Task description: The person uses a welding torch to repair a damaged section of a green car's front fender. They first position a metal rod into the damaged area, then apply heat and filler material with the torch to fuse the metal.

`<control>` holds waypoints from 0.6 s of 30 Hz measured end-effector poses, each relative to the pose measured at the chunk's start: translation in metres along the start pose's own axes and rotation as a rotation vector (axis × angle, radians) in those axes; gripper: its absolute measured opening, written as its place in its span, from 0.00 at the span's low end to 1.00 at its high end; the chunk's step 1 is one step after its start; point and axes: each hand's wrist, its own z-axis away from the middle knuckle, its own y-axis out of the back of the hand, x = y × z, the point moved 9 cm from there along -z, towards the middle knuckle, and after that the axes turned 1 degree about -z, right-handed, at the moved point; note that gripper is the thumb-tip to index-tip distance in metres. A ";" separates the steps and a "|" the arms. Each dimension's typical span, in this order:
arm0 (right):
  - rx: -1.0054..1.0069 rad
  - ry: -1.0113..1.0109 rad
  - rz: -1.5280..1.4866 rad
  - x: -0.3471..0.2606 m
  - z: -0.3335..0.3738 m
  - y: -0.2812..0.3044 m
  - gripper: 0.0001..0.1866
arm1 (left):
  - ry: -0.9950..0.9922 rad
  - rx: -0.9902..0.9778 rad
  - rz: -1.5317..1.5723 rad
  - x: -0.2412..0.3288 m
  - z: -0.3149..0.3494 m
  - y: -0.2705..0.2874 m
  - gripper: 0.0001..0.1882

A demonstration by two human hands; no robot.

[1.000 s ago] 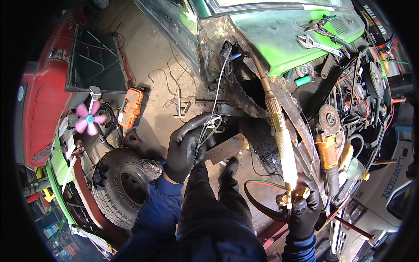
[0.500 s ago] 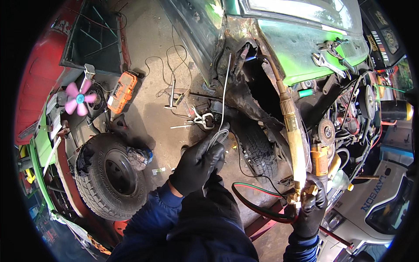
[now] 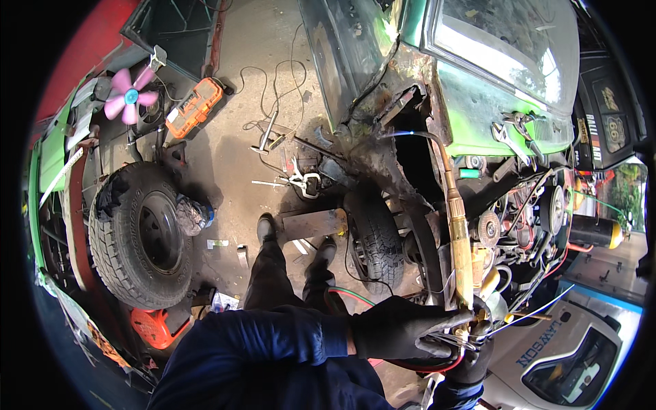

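Note:
A gas welding torch (image 3: pixel 460 256) with a brass-coloured handle stands nearly upright in front of me. A small blue flame (image 3: pixel 402 133) burns at its bent tip, beside a rusty hole in the green car body (image 3: pixel 502 113). My right hand (image 3: pixel 473 365) is closed round the torch's lower end, partly hidden. At the valves there, my left hand (image 3: pixel 403 329) touches the torch with its fingers. It still grips a coil of thin metal wire (image 3: pixel 445 337), one end sticking out to the right. Red and green hoses (image 3: pixel 348 294) run from the torch's base.
The front tyre (image 3: pixel 374 239) is below the torn metal. Wrenches (image 3: pixel 511 142) lie on the green panel above the engine bay (image 3: pixel 526 212). On the left are a loose wheel (image 3: pixel 147 232), a pink fan (image 3: pixel 130 96) and an orange case (image 3: pixel 195 108). Locking pliers (image 3: pixel 304 181) lie on the floor.
My left hand has moved right and down with the wire, from near the middle to the torch's valves. The wire's end has swung to the right. My view has shifted.

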 end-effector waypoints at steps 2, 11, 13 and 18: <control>-0.003 0.065 0.185 0.003 -0.004 0.012 0.42 | -0.044 0.073 -0.016 -0.004 -0.007 -0.006 0.41; -0.131 0.070 0.048 0.030 -0.032 0.049 0.30 | -0.302 0.219 -0.075 -0.004 -0.037 -0.023 0.36; -0.111 0.012 0.075 0.038 -0.039 0.059 0.38 | -0.320 0.223 -0.068 -0.006 -0.041 -0.023 0.35; -0.114 -0.098 0.069 0.050 -0.046 0.071 0.49 | -0.348 0.253 -0.120 -0.007 -0.048 -0.021 0.33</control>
